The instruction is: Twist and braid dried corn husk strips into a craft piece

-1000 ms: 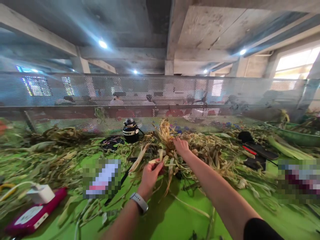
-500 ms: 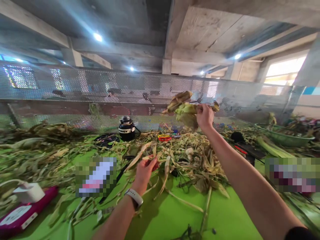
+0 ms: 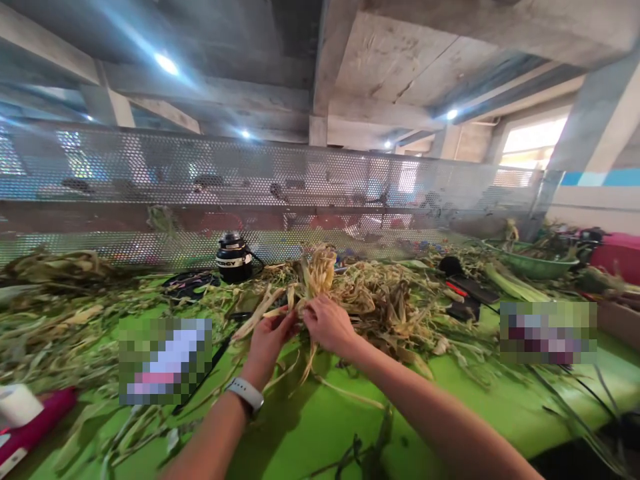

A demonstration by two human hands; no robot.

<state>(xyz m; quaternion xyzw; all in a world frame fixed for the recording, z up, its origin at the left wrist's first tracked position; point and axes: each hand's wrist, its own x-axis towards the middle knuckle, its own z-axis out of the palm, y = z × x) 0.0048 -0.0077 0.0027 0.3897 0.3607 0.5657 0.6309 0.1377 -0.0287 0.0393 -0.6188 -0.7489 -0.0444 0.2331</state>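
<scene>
My left hand [image 3: 271, 340], with a light-coloured watch on its wrist, is pinched on pale dry leaf strips [image 3: 260, 312] near the middle of the green table [image 3: 350, 427]. Right beside it, my right hand [image 3: 327, 323] is closed at the base of a yellowish dry leaf bundle [image 3: 320, 267] that stands upright above the fingers. The fingertips of both hands nearly meet. Long thin strips hang below them. A heap of brown, dry leaves [image 3: 395, 300] lies just to the right.
Behind the table runs a perforated metal screen [image 3: 300, 180]. A black jar-like device [image 3: 234, 259] stands before it. Farther right are a dark phone-like object [image 3: 470, 290] and a green basin [image 3: 540, 267] with plants. A magenta power strip [image 3: 47, 417] lies at left.
My right hand has come down and left from its raised position to beside my left hand. The yellowish bundle now stands at its fingers. The whole view has shifted right.
</scene>
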